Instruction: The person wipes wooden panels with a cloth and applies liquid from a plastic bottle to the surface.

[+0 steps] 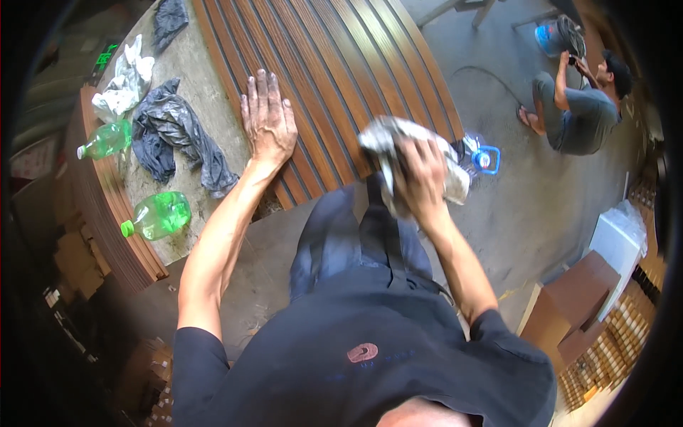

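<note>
A brown slatted wood panel point(320, 78) with dark grooves stretches away in front of me. My left hand point(269, 121) lies flat on its left edge, fingers stretched out and holding nothing. In my right hand point(425, 174) is a bunched white and grey rag point(388, 135), smudged dark in places. The fingers press over the rag at the panel's near right corner, slightly smeared by motion. Dark stains mark the fingers of both hands.
Left of the panel, a grey board point(188, 78) bears dark crumpled cloths point(178, 128), a white plastic bag point(126, 82) and two green bottles point(162, 213). A blue-handled jug point(486, 159) stands beyond my right hand. A person point(580, 110) crouches at right near a bucket point(558, 37); cardboard boxes point(573, 299) sit lower right.
</note>
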Motion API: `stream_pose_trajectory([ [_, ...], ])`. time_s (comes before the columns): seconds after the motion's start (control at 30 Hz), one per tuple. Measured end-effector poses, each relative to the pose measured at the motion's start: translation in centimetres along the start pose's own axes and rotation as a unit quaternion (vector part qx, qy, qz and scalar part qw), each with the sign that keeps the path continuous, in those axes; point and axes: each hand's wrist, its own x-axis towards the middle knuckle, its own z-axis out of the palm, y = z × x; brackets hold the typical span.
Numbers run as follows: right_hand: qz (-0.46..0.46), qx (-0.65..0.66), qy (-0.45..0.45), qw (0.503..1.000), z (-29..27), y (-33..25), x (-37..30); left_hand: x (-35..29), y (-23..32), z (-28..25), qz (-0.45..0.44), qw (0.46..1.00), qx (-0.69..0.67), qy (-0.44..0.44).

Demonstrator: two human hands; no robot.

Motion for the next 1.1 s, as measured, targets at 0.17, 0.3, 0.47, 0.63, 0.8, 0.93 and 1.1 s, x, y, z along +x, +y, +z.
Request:
stream_pose_trajectory([
  [0.17, 0.002, 0.008, 0.057, 0.998, 4.2, 0.2, 6.4, -0.1, -0.1, 0.6, 0.015, 1.0, -0.014, -0.012],
  [0.3, 0.037, 0.032, 0.036, 0.998, 0.7, -1.8, -2.7, -1.0, -1.0, 0.2, -0.003, 1.0, 0.008, -0.007],
  [0.47, 0.017, -0.05, 0.095, 0.994, 4.2, -0.2, 6.6, -0.3, -0.2, 0.6, 0.026, 1.0, 0.001, 0.0],
  [0.63, 0.012, -0.017, 0.089, 0.996, 5.5, -1.9, 5.3, -0.5, -1.6, 1.0, 0.018, 1.0, 0.003, 0.001],
  [0.8, 0.319, 0.201, -0.075, 0.923, -0.6, -0.6, -14.2, -0.2, -1.1, 0.9, 0.02, 1.0, -0.005, 0.017],
  [0.93, 0.624, 0.641, 0.191, 0.404, -0.7, 9.6, -29.7, -0.3, -0.9, 0.4, 0.025, 0.996, -0.062, 0.054],
  [1.1, 0.571, 0.699, 0.187, 0.389, -2.2, 9.2, -28.0, -8.1, 3.5, -8.5, -0.028, 0.948, -0.309, 0.068],
])
